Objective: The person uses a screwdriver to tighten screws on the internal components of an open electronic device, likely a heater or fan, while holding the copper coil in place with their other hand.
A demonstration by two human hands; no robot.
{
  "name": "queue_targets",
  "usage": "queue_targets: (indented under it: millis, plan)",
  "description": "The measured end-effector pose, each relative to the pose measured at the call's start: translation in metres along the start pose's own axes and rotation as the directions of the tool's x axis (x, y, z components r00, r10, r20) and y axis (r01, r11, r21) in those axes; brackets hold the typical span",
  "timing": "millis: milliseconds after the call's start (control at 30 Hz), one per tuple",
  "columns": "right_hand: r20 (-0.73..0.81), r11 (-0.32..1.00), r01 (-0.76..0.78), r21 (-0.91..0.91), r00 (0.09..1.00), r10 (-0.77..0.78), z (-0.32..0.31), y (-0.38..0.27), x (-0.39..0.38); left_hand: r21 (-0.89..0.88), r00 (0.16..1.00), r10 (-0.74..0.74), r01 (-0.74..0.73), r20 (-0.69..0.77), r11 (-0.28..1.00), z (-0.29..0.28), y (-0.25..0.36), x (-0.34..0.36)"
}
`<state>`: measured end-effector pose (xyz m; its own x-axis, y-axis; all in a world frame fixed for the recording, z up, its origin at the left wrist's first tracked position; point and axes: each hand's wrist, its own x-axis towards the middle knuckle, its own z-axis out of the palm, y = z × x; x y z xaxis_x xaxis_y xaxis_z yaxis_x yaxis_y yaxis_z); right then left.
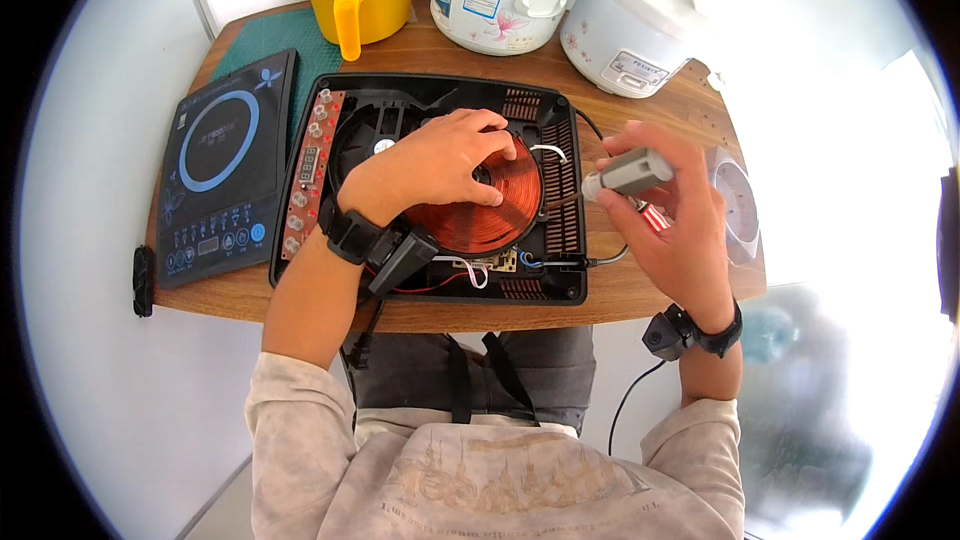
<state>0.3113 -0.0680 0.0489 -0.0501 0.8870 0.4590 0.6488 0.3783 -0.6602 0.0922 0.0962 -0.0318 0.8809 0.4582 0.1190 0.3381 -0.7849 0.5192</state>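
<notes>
An opened induction cooker base (430,294), a black plastic housing, lies on the table in front of me. Inside it sits a round copper coil (470,225). My left hand (440,160) rests over this coil, its thumb and fingers spread apart on the windings. To the right of the housing, my right hand (675,210) is closed around a screwdriver (635,172) with a grey handle. Its dark shaft points left toward the coil's edge. A red circuit board (308,175) with a small display runs along the housing's left side.
The black glass cooktop panel (225,160) lies at left, partly over a green mat (270,45). Behind stand a yellow pot (365,5) and two white rice cookers (505,0) (630,25). A red-and-white striped item (655,217) shows beneath my right hand. Loose wires (478,275) hang near the coil.
</notes>
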Motion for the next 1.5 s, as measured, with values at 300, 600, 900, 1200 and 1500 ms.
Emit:
queue_targets:
  millis: [300, 600, 900, 1200, 1500]
  plan:
    - [-0.196, 0.993, -0.021, 0.119, 0.980, 0.044, -0.024, 0.015, -0.018, 0.023, 1.000, 0.006, -0.006, -0.015, 1.000, 0.002, 0.000, 0.000]
    - [-0.131, 0.935, -0.306, 0.181, 0.934, 0.331, -0.022, 0.038, 0.010, 0.035, 1.000, -0.005, 0.005, -0.009, 0.999, 0.001, 0.000, 0.000]
    - [-0.124, 0.914, -0.298, 0.275, 0.932, 0.341, -0.011, 0.067, 0.029, 0.038, 1.000, -0.006, 0.007, -0.018, 0.999, 0.002, 0.001, -0.001]
    - [-0.123, 0.921, -0.294, 0.258, 0.935, 0.333, -0.009, 0.070, 0.029, 0.042, 1.000, -0.008, 0.009, -0.022, 0.999, 0.002, 0.000, 0.000]
    - [-0.120, 0.923, -0.270, 0.275, 0.943, 0.311, -0.008, 0.072, 0.028, 0.045, 1.000, -0.014, 0.014, -0.012, 0.999, 0.002, 0.002, 0.000]
